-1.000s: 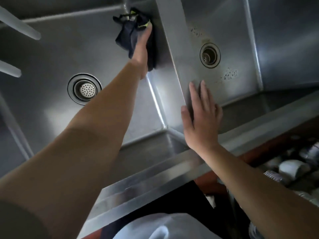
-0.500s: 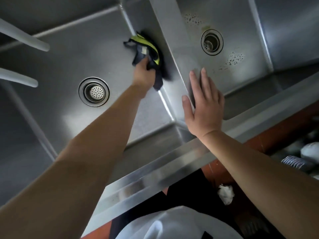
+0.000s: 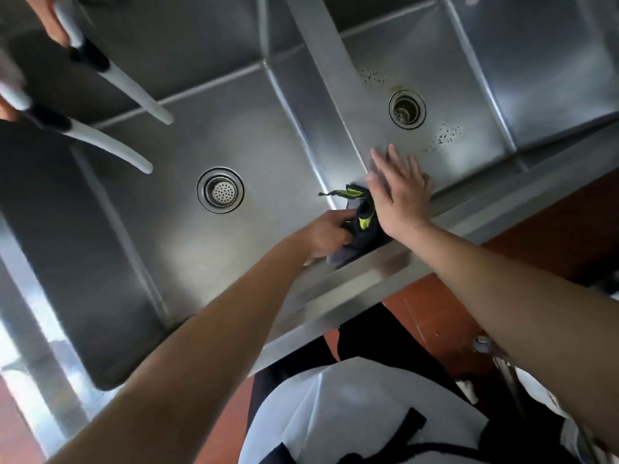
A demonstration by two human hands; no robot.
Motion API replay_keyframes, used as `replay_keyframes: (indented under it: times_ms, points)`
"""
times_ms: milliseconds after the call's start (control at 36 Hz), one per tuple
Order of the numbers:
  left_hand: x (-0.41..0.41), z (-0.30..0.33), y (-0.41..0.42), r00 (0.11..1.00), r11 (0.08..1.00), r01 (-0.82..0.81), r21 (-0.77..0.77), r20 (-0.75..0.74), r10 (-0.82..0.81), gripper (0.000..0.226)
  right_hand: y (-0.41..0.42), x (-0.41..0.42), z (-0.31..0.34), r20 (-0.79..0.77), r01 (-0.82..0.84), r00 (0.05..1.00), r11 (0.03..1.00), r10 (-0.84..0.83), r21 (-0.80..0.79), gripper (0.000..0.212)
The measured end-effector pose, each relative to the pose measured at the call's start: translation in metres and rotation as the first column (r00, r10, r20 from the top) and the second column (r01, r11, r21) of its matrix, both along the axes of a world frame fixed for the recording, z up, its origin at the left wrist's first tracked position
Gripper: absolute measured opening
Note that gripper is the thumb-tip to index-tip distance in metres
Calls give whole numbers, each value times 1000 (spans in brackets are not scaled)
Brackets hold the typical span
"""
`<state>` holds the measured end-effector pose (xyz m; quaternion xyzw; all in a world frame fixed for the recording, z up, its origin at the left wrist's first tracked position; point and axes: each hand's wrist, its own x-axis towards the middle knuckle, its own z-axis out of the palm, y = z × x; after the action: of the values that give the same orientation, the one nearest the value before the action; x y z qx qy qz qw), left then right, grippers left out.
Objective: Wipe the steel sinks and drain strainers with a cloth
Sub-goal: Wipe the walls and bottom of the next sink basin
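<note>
The dark cloth [image 3: 360, 229], trimmed in yellow-green, is bunched against the near right corner of the left sink [image 3: 187, 236], where the dividing wall meets the front rim [image 3: 365, 279]. The left hand [image 3: 330, 234] has its fingers curled into the cloth and presses it to the steel. The right hand [image 3: 398, 192] lies spread and flat on top of the divider, just above the cloth, holding nothing; it looks to be bracing the body.

From the cloth, the left sink's drain strainer [image 3: 220, 190] lies off to the left across the open basin floor, well apart. The right sink's strainer [image 3: 407, 109] sits farther away, beyond the divider, in the right sink [image 3: 469, 78], whose floor shows dark speckled patches near the drain. The left hand, already inside the left basin with the cloth, is clearly the nearer one to the left strainer; I'd judge a sweep leftward along the floor the natural next stroke.

At the far left two pale faucet spouts [image 3: 134, 95] hang over the basin. Red floor tiles [image 3: 418, 316] show below the front rim.
</note>
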<state>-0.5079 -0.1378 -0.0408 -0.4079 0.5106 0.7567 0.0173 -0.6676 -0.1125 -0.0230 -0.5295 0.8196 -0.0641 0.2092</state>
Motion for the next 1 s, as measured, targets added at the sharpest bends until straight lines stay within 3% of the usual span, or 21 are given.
replay_keyframes:
  times_ms: [56,111,167,194,222,278,389,444,528,556,667,750,833,889,1000]
  points:
    - [9,22,-7,997,997,66,-30,-36,-67,55,2,1,18,112,50,993,999,-49,-10,46]
    - [21,47,-13,996,997,65,-44,-65,-67,49,7,3,44,390,131,915,991,-108,-33,37]
    - [33,72,-16,995,1000,-1,7,-97,1,48,14,3,71,719,246,658,967,-222,74,28]
    - [39,84,-17,993,999,-37,38,-112,41,47,18,1,84,805,225,540,963,-247,146,29]
    - [44,94,-18,990,996,-59,63,-126,67,45,22,-2,96,842,154,481,969,-245,194,32]
    - [53,112,-22,983,992,-65,106,-166,82,39,30,-10,113,861,35,465,976,-208,217,44]
    - [61,138,-27,948,982,-5,190,-312,65,32,37,-21,132,900,-10,406,984,-157,176,73]
    - [58,147,-25,926,969,-33,243,-356,121,44,38,-22,133,945,-68,281,978,-169,195,70]
    - [49,158,-21,886,909,-149,390,-355,298,63,38,-22,126,953,-58,0,952,-302,302,53]
    - [46,161,-19,871,880,-202,431,-331,362,64,37,-21,122,945,-54,-30,944,-327,325,50]
    - [31,162,-17,795,751,-524,401,-86,601,64,29,-16,108,927,117,58,924,-371,363,53]
    - [12,165,-13,686,636,-696,332,47,726,58,24,-28,113,951,80,242,981,-193,179,48]
    - [-10,176,-11,615,551,-748,369,74,785,55,23,-53,123,923,-161,383,987,42,22,65]
    - [-25,186,-11,606,537,-743,399,60,793,52,21,-69,125,889,-217,433,974,149,-58,67]
    - [-61,200,-11,541,481,-756,444,12,841,39,10,-96,132,829,-136,514,975,220,-175,36]
